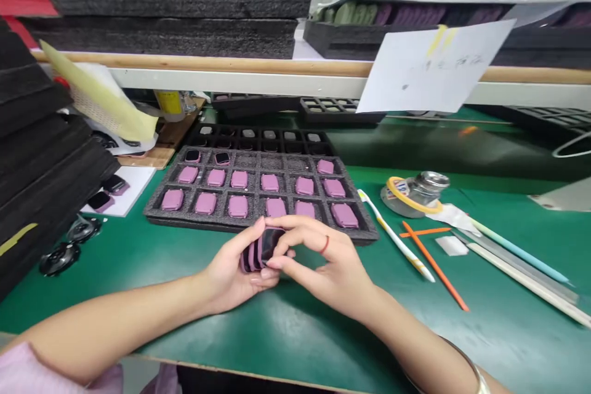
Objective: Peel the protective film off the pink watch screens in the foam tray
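Observation:
My left hand (233, 271) is closed round a small stack of pink watch cases (255, 254), held on edge just above the green mat. My right hand (323, 265) pinches the front case of that stack, its dark screen facing me; a red ring shows on one finger. Both hands sit right in front of a black foam tray (154, 212) whose pockets hold several pink watch cases (237, 205) lying back up. Two cases with dark screens up (221, 158) lie in the tray's far left pockets.
A second black tray (258, 135) lies behind the first. Stacked black foam (41, 154) rises at left. To the right lie a white pen (397, 240), an orange stick (436, 268), a small metal dispenser (418, 192) and long rods (521, 271). A white paper (429, 68) hangs from the shelf.

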`<state>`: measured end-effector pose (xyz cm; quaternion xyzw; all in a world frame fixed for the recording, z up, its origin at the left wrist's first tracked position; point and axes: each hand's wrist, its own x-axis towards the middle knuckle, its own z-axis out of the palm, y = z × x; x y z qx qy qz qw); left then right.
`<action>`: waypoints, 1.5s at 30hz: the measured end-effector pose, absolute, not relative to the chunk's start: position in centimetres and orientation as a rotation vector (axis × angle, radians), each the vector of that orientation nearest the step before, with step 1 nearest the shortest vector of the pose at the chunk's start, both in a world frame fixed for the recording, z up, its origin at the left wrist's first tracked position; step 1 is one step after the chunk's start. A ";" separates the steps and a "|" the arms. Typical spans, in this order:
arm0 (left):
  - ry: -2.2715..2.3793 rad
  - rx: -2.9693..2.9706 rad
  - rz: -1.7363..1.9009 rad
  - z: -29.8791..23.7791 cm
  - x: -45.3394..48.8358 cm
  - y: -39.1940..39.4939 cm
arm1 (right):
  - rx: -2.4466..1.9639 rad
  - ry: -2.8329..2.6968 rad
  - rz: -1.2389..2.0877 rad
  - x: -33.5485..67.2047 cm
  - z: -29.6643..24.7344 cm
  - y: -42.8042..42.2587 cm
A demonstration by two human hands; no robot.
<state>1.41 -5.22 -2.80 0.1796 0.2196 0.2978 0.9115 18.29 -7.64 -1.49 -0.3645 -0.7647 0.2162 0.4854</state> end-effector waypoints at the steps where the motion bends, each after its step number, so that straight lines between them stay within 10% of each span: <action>1: 0.435 0.354 0.611 -2.8 1.4 -5.1 | -0.894 -1.836 0.477 18.2 -1.5 -7.7; 31: 0.368 0.480 0.532 -2.1 0.3 -5.3 | -0.940 -1.471 0.372 18.5 -1.4 -8.8; 45: 0.432 0.428 0.541 -2.4 0.2 -5.2 | -0.786 -2.256 0.193 20.8 -1.0 -10.9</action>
